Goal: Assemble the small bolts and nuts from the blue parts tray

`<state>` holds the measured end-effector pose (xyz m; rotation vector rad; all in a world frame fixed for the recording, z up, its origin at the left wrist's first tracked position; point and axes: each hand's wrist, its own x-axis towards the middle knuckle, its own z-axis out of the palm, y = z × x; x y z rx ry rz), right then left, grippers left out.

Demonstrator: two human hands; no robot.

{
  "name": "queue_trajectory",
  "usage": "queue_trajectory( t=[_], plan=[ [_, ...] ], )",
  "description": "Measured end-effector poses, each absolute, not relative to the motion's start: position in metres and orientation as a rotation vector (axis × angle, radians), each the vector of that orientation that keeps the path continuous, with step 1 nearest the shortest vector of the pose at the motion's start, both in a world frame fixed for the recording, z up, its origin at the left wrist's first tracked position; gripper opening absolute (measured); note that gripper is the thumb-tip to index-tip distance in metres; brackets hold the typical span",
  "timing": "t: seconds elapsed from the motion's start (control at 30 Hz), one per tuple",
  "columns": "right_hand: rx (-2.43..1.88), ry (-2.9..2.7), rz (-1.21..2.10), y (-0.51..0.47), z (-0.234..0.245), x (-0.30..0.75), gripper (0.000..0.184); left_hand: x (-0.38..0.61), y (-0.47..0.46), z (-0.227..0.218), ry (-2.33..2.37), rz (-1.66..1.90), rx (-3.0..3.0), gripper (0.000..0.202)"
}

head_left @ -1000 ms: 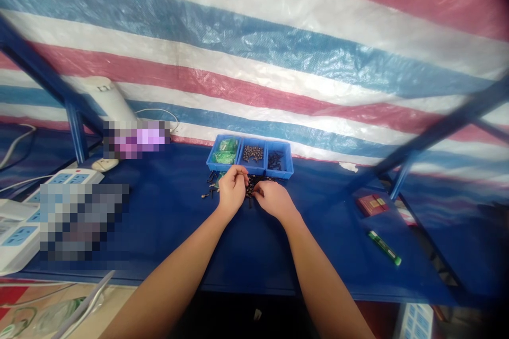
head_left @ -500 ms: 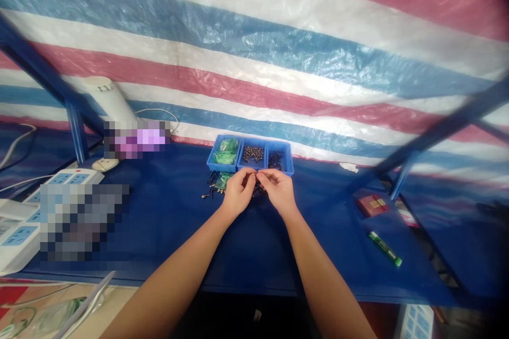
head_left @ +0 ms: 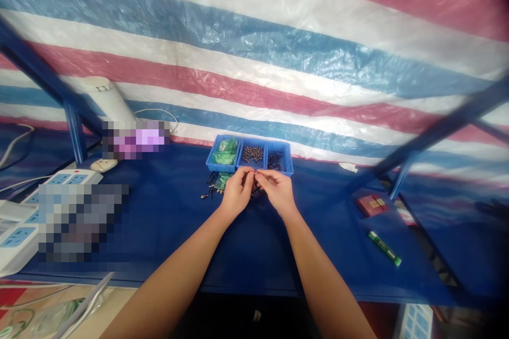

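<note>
My left hand and my right hand meet fingertip to fingertip just in front of three blue bins. Both are closed in a pinch, and whatever lies between the fingers is too small to make out. The left bin holds green packets. Brassy, screw-like pieces fill part of the middle bin, and dark, screw-like pieces lie in the right one. Beside my left hand, a green packet and loose small dark and brassy pieces are spread on the blue table; more lie partly hidden under my hands.
At the left are a white power strip and a white cylinder; pixelated patches cover things near them. A dark red box and a green tube-like pack lie at the right. Blue frame bars slant on both sides; a striped sheet hangs behind.
Both hands stay pinched together in the same place, with only a very slight shift of the fingers. The bins and the loose pieces look unchanged.
</note>
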<state>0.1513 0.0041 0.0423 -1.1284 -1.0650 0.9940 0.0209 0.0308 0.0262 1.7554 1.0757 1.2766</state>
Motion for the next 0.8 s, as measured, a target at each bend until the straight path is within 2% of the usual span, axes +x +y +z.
queue_trajectory(
  t=[0.3, 0.53, 0.8],
  plan=[
    [-1.204, -1.271, 0.82, 0.0012, 0.04, 0.1489, 0.025, 0.0181, 0.0313, 0.028, 1.161, 1.264, 1.8, 0.034],
    [-1.197, -1.281, 0.847, 0.0007, 0.0419, 0.1503, 0.023, 0.0195, 0.0301, 0.0285, 1.108, 1.263, 1.742, 0.026],
    [-1.186, -1.367, 0.785, -0.0014, 0.0439, 0.1492, 0.022, 0.0174, 0.0326, 0.0289, 1.187, 1.257, 1.787, 0.039]
  ],
)
